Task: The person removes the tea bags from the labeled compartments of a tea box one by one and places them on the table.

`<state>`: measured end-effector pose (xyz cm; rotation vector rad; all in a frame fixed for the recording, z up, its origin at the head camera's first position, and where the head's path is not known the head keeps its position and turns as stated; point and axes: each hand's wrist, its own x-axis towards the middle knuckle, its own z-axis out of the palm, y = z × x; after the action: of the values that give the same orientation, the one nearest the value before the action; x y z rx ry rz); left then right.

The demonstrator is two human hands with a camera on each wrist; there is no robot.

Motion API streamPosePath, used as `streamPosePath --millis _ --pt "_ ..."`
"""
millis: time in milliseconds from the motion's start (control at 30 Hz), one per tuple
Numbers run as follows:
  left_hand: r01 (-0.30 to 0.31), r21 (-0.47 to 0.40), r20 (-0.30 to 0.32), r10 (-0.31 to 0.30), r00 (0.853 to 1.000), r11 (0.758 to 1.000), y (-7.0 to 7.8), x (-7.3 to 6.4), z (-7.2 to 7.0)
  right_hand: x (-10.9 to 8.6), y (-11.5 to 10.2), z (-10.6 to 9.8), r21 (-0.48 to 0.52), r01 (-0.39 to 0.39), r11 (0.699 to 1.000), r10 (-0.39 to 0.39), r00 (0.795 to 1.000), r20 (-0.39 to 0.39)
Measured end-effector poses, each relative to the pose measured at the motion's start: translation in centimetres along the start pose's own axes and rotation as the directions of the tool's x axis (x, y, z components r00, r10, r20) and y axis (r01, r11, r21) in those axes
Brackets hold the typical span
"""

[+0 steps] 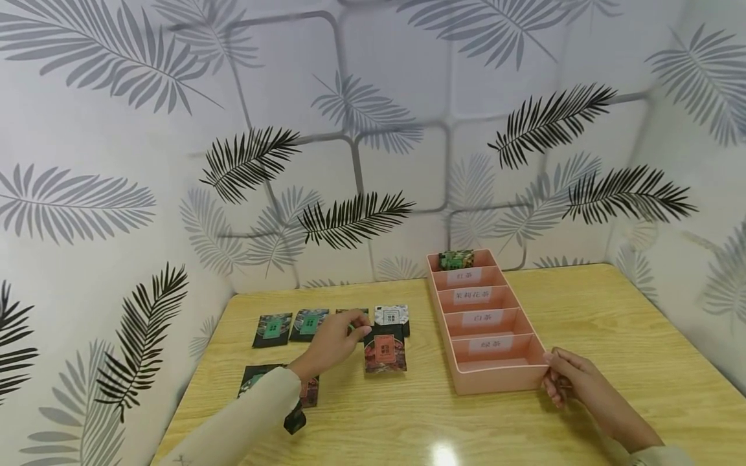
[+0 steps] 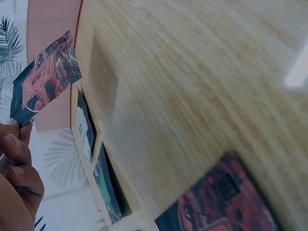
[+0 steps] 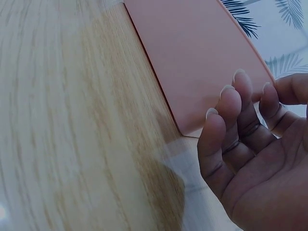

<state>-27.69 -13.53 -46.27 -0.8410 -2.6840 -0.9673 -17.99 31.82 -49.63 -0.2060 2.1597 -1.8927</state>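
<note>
My left hand [image 1: 333,342] pinches a dark sachet with a red label [image 1: 385,353] by its top edge, between thumb and fingertips. In the left wrist view that sachet hangs tilted above the table, its shadow on the wood. A pink divided box [image 1: 500,380] stands to its right, with white labels on its dividers. At the near right corner, my right hand [image 1: 576,378] holds the box's rim between thumb and finger; the other fingers curl loosely beside the wall in the right wrist view. One green patterned packet [image 1: 456,260] sits in the farthest compartment.
Green-labelled sachets [image 1: 272,329] lie in a row at the back left, ending in a white-and-black sachet [image 1: 392,315] behind the held one. Closer in, a red sachet [image 1: 311,392] and another green-labelled one are partly covered by my left arm. A leaf-patterned wall [image 1: 396,175] borders the table.
</note>
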Motion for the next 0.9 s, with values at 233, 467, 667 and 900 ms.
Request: streamPosePath --millis 233,467,667,900 --pt "0.008 -0.004 -0.002 -0.008 1.0 1.0 -1.3 -1.3 -0.1 0.0 0.0 0.2 0.002 0.002 1.0 -0.002 1.0 -0.01" --pt "0.042 0.009 0.015 -0.043 0.999 0.999 -2.5 -2.6 -0.6 0.0 0.0 0.1 0.004 -0.008 1.0 0.009 1.0 -0.013" --pt "0.067 0.055 0.016 -0.068 0.998 0.996 -3.0 -3.7 -1.0 0.0 0.0 0.1 -0.001 -0.005 1.0 0.005 1.0 -0.018" --pt "0.069 0.109 0.006 -0.07 0.998 0.992 -3.5 -4.4 -1.4 0.0 0.0 0.2 -0.006 -0.013 1.0 0.013 1.0 -0.027"
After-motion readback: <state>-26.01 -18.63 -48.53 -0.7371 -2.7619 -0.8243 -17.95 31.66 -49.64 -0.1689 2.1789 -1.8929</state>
